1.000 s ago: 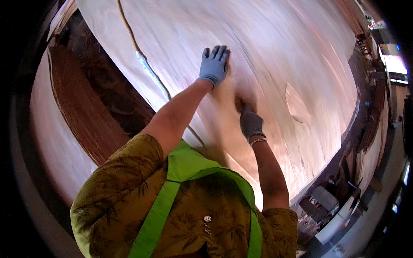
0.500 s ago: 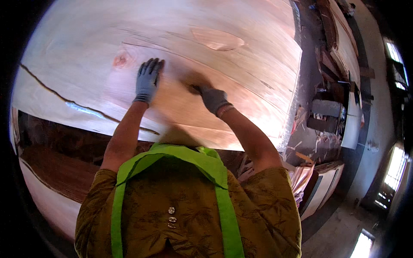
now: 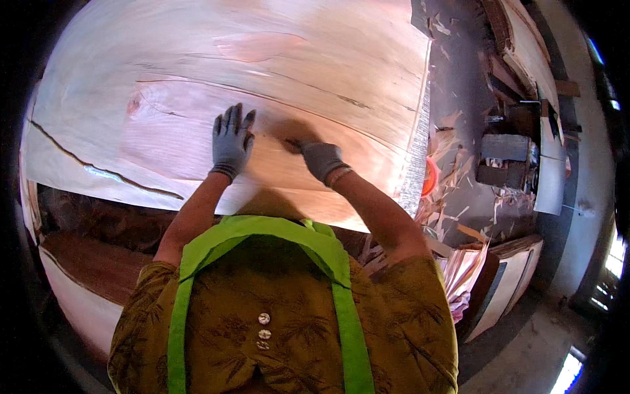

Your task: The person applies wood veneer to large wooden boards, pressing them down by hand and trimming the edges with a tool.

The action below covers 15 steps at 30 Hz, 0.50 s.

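A large pale sheet of wood veneer (image 3: 367,72) spreads out in front of me, with a dark jagged split along its left part. On it lies a pinkish strip of veneer (image 3: 167,141) with a knot near its left end. My left hand (image 3: 231,146), in a grey glove, rests flat on the strip with fingers spread. To its right, my gloved right hand (image 3: 321,161) is closed just over the wood. A small dark tip pokes out from its fingers, but I cannot make out what it is.
Wood scraps (image 3: 449,184) litter the floor past the sheet's right edge, around a red rounded object (image 3: 430,177). A grey block-like object (image 3: 505,148) stands farther right. Stacked boards lie at lower left (image 3: 92,266) and lower right (image 3: 505,276).
The veneer has shifted left in view, and the red object now shows beyond its right edge. My left hand's fingers have spread wider. My right hand stays closed, slightly lower.
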{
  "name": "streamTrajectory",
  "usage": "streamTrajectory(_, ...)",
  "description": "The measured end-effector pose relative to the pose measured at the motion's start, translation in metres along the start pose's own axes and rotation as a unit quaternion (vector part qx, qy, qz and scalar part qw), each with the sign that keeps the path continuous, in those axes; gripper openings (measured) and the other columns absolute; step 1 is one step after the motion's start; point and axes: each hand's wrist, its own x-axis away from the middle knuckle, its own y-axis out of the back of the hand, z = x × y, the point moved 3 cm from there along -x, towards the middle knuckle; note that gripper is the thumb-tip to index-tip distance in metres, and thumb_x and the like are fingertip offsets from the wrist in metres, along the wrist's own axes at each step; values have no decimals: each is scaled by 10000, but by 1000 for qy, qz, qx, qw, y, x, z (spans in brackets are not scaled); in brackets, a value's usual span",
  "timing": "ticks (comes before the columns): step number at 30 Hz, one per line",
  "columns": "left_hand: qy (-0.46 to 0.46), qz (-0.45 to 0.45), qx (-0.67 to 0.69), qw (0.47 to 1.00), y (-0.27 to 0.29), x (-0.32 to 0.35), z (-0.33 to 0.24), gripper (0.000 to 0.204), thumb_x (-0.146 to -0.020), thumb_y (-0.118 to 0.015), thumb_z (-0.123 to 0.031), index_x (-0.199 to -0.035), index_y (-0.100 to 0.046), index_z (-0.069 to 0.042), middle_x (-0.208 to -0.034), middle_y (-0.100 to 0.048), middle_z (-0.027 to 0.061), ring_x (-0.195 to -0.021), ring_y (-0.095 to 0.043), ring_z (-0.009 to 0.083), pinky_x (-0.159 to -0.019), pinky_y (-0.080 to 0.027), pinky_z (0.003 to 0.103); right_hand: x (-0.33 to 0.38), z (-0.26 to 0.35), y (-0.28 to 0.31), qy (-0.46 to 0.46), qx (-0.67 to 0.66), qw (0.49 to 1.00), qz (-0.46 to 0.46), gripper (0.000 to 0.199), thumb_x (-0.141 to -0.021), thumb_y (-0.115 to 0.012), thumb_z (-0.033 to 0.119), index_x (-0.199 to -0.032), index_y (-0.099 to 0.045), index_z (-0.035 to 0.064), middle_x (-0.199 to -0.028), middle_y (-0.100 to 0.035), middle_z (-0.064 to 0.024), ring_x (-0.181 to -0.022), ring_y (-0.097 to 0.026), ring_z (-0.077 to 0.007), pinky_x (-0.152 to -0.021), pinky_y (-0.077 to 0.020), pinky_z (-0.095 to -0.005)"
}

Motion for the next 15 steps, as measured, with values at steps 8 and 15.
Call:
streamTrajectory(8,-22,47,-46,998,-4,-10,-9,565,-798,-539,-213,-1330,-359,-153,-1395,-290,160,-1276,-287,326,-1028,-223,492,146,-196,-9,15,133,987,89,271,-827,-436,82,-1072,-547,106,-675,-619,-84,-561,-630,-233,-444,-468,-383)
streamTrajectory(15,-27,46,-63,997,-7,-10,-8,537,-808,-530,-241,-1319,-380,-166,-1385,-307,157,-1268,-299,325,-1025,-225,494,232,-350,-3,-73,138,979,131,326,-832,-530,255,-1058,-457,32,-544,-569,-132,-550,-613,-285,-487,-462,-420)
